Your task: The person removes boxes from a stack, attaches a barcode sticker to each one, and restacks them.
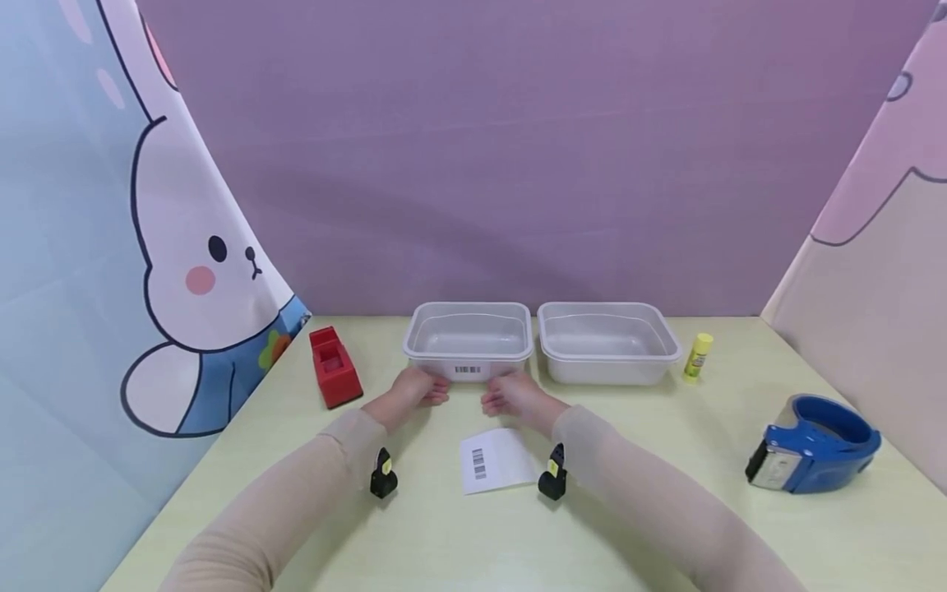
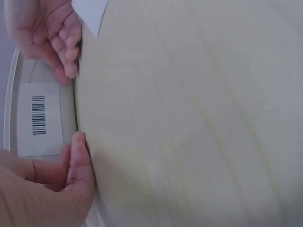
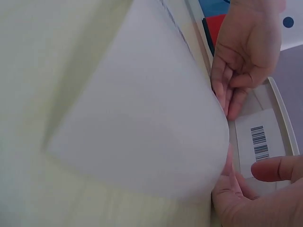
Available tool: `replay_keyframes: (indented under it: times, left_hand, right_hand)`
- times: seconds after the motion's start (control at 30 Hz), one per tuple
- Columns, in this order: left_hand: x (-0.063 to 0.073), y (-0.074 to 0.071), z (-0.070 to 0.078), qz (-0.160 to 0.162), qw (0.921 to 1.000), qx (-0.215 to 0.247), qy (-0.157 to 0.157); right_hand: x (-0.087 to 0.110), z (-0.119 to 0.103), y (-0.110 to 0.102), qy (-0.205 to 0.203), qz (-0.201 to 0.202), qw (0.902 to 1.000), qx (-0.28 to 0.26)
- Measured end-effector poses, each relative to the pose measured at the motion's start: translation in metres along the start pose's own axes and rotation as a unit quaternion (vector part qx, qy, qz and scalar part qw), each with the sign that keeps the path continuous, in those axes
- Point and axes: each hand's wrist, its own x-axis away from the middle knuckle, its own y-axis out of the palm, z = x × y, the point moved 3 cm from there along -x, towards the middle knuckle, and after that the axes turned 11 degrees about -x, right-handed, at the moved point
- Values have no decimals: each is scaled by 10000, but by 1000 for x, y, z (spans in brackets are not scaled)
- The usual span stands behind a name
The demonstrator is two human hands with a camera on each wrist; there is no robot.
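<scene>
Two white plastic containers stand side by side at the back of the table. On the front wall of the left container (image 1: pixel 432 366) is a white barcode label (image 1: pixel 468 369). My left hand (image 1: pixel 418 386) is at the left part of that wall, its relaxed fingers touching the container low down. At the label's other side my right hand (image 1: pixel 518 395) rests with loosely bent fingers against the wall; its thumb (image 3: pixel 272 169) lies over the label's edge in the right wrist view. Neither hand visibly grips anything. Nearer me lies a white sheet (image 1: pixel 497 462) with another barcode, one side lifted.
The right container (image 1: pixel 610 372) stands close beside the left one. A yellow glue stick (image 1: pixel 697 357) is upright to its right. A red holder-like object (image 1: pixel 336 374) lies at the left, and a blue tape dispenser (image 1: pixel 821 448) at the right. A purple cloth (image 1: pixel 473 164) hangs behind.
</scene>
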Motion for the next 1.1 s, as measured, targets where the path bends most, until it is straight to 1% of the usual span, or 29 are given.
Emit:
replay_keyframes:
  times: [0.1, 0.13, 0.17, 0.23, 0.3, 0.37, 0.4, 0.43, 0.5, 0.53, 0.6, 0.63, 0.67, 0.7, 0.77, 0.83, 0.93, 0.97, 1.0, 1.1]
  left_hand:
    - [-2, -2, -1, -123, 9997, -129, -156]
    - [-2, -2, -1, -209, 9994, -249, -154]
    - [-27, -1, -20, -414, 9986, -307, 83]
    - [-25, 0, -21, -672, 9952, -667, 249]
    - [-17, 2, -22, -869, 9893, -1064, 498]
    - [-2, 3, -20, -1035, 9797, -1472, 886]
    - [30, 4, -2, -1008, 9749, -1789, 863]
    - [38, 5, -1, -1040, 9703, -1946, 990]
    - [51, 9, 0, -1133, 9567, -2319, 1342]
    - [57, 11, 1, -1180, 9476, -2555, 1515]
    - [66, 16, 1, -1299, 9253, -3000, 1922]
    - [70, 18, 1, -1338, 9151, -3185, 2078]
    - [73, 20, 1, -1360, 9034, -3384, 2255]
    - [76, 22, 0, -1346, 8937, -3552, 2390]
    - [81, 26, -1, -1258, 8795, -3757, 2635]
    - [85, 27, -2, -1119, 8760, -3828, 2711]
    - [89, 29, -2, -942, 8777, -3794, 2772]
    - [90, 30, -1, -932, 8797, -3749, 2774]
    - [90, 30, -1, -955, 8834, -3678, 2742]
    - [91, 32, -1, -1117, 8941, -3420, 2666]
  right_hand:
    - [4, -1, -7, -68, 16, 9999, 131]
    - [5, -2, -10, -95, 14, 9999, 139]
    - [7, -2, -12, -130, 8, 9998, 167]
    - [11, -5, -17, -204, 1, 9995, 226]
    - [16, -7, -20, -297, -13, 9991, 314]
    - [23, -10, -22, -406, -16, 9977, 544]
    - [25, -11, -23, -448, -11, 9967, 673]
    - [28, -11, -23, -491, -8, 9953, 829]
    - [32, -12, -23, -555, -7, 9924, 1098]
    - [34, -11, -23, -575, -10, 9908, 1228]
    - [37, -10, -23, -615, -51, 9879, 1425]
    - [39, -9, -23, -635, -83, 9865, 1508]
    - [41, -9, -23, -664, -142, 9853, 1566]
    - [43, -8, -22, -683, -189, 9846, 1598]
    - [47, -7, -21, -723, -308, 9825, 1691]
    - [51, -5, -20, -736, -416, 9806, 1767]
    - [55, -1, -19, -707, -536, 9783, 1873]
    - [56, 0, -19, -702, -563, 9776, 1904]
    - [56, 2, -19, -697, -585, 9767, 1943]
    - [57, 7, -18, -711, -627, 9751, 2003]
